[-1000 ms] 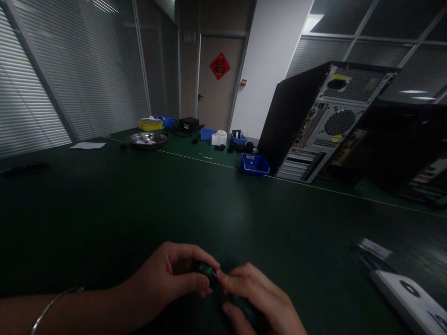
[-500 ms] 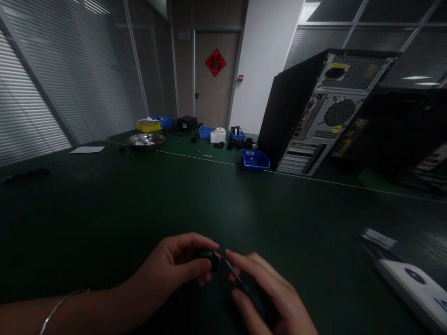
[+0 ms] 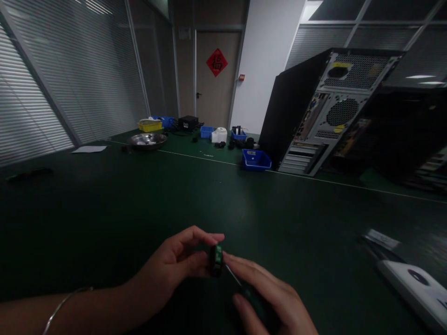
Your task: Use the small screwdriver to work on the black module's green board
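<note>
Between the thumb and fingers of my left hand point(image 3: 181, 260) is a small dark part with a green circuit board point(image 3: 218, 254) on its face. It stands on edge, the board turned towards the right. My right hand point(image 3: 268, 293) is closed around a screwdriver point(image 3: 233, 275) with a thin metal shaft and a dark handle, mostly hidden by the palm. The shaft points up and left at the small part, and my right index fingertip is at the board's edge. Whether the screwdriver's tip touches the part I cannot tell.
A white device point(image 3: 415, 288) lies at the right beside a clear plastic packet point(image 3: 382, 238). Farther back are a blue bin point(image 3: 256, 160), a tilted computer case point(image 3: 300, 111), a metal bowl point(image 3: 147, 141) and a paper sheet point(image 3: 90, 149). The green table point(image 3: 139, 204) spreads underneath.
My left hand has turned the small part so that its green board now shows. My right fingertip and the screwdriver have come closer to it.
</note>
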`<action>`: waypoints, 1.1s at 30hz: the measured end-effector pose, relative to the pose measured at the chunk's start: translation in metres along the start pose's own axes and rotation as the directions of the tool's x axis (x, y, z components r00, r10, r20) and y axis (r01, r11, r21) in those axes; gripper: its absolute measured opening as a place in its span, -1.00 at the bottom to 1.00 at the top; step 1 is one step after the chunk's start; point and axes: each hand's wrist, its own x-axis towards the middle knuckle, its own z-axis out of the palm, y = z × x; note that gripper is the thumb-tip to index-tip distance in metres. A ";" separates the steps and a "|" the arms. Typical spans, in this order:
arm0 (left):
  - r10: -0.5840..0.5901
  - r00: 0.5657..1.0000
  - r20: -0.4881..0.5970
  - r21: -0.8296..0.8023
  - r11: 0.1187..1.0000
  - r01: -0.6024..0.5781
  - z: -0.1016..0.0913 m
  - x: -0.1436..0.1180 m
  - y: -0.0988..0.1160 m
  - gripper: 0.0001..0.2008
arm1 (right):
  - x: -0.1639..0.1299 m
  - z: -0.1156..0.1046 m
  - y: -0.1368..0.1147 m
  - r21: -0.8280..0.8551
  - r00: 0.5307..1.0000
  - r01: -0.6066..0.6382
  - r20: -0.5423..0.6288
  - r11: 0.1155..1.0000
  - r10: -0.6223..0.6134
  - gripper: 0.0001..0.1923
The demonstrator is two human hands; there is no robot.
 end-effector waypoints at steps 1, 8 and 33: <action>0.003 1.000 0.016 0.011 1.000 -0.003 0.000 0.000 0.000 -0.85 | 0.001 -0.001 0.000 0.011 1.000 0.000 0.001 1.000 0.000 -0.42; 0.026 0.994 0.102 0.066 0.997 -0.032 -0.002 0.000 -0.011 -0.71 | 0.000 -0.002 0.001 0.076 0.997 0.066 0.030 0.995 -0.068 -0.36; 0.091 0.996 -0.012 0.448 0.891 -0.076 -0.003 -0.006 -0.001 -0.84 | 0.001 0.000 0.000 -0.092 0.987 -0.112 0.108 0.989 0.122 -0.57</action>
